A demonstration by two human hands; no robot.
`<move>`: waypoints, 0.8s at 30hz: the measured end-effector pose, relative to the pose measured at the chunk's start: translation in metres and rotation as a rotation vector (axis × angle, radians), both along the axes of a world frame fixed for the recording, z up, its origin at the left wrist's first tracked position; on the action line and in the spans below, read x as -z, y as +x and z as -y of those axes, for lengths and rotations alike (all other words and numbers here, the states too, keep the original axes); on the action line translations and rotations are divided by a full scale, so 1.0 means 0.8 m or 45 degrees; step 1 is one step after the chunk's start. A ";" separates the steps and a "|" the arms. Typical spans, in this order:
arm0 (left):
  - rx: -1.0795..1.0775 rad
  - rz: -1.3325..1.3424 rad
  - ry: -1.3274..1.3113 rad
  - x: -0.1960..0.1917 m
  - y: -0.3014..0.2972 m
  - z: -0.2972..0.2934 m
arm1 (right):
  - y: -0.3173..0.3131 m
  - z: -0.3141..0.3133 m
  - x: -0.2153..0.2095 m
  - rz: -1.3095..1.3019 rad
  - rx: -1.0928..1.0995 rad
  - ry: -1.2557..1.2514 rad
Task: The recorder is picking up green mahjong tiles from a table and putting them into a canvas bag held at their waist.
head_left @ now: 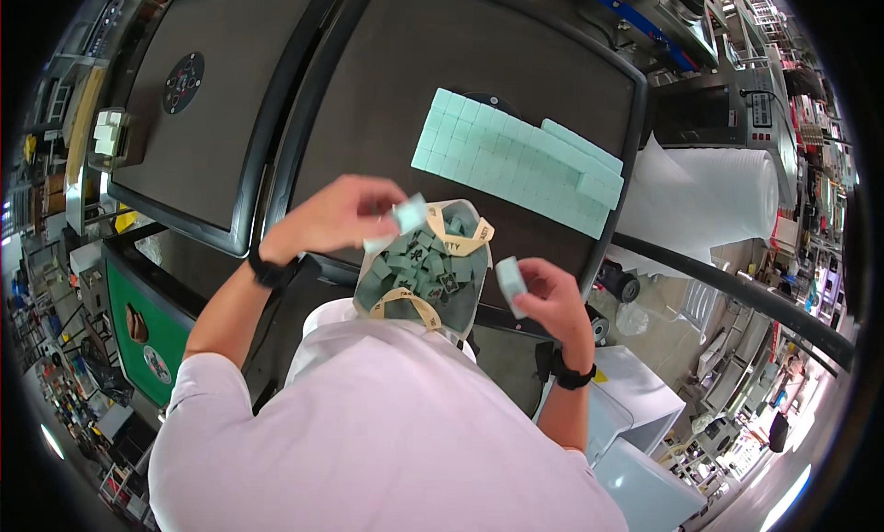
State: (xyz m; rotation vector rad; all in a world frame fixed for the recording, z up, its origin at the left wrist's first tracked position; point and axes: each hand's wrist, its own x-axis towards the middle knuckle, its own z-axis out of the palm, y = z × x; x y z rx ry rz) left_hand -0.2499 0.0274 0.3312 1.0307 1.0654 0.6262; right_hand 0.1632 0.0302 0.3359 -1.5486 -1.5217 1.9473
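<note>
My left hand (336, 214) and right hand (550, 297) each pinched on a mint tile (410, 213), bag of tiles (425, 265) between them at frame centre.

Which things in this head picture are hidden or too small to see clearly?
Head view only:
- Tile in right hand: its face is turned away.
- Bag: bottom hidden by the person's shirt.
- Left hand tiles: count unclear, fingers cover them.
- Tile rows: markings face down.

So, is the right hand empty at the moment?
No, the right hand holds a pale green mahjong tile in its fingers, just right of the clear bag of tiles.
</note>
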 end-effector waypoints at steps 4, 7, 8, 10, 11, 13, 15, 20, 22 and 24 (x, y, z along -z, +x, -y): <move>0.669 -0.975 0.211 -0.046 0.058 0.064 | -0.097 0.014 -0.051 0.321 -0.603 0.253; 0.571 -1.184 0.360 0.016 0.109 0.099 | -0.150 0.037 -0.008 0.666 -0.742 0.584; 0.410 -1.265 0.413 0.041 0.122 0.108 | -0.160 0.043 0.018 0.760 -0.739 0.681; 0.304 -1.333 0.427 0.085 0.142 0.122 | -0.169 0.058 0.056 0.862 -0.732 0.774; 0.188 -1.402 0.435 0.092 0.148 0.125 | -0.172 0.063 0.069 0.818 -0.638 0.814; 0.221 -1.332 0.427 0.100 0.150 0.135 | -0.173 0.072 0.075 0.734 -0.520 0.853; 0.259 -1.264 0.415 0.103 0.144 0.142 | -0.160 0.089 0.098 0.617 -0.534 0.871; 0.477 -0.481 0.364 0.047 0.096 0.107 | -0.121 0.103 0.079 0.165 -0.569 0.775; 0.362 -0.276 0.295 0.026 0.067 0.086 | -0.110 0.084 0.048 0.154 -0.410 0.808; 0.021 -0.193 -0.031 0.024 0.044 0.070 | -0.087 0.056 0.043 0.151 -0.241 0.848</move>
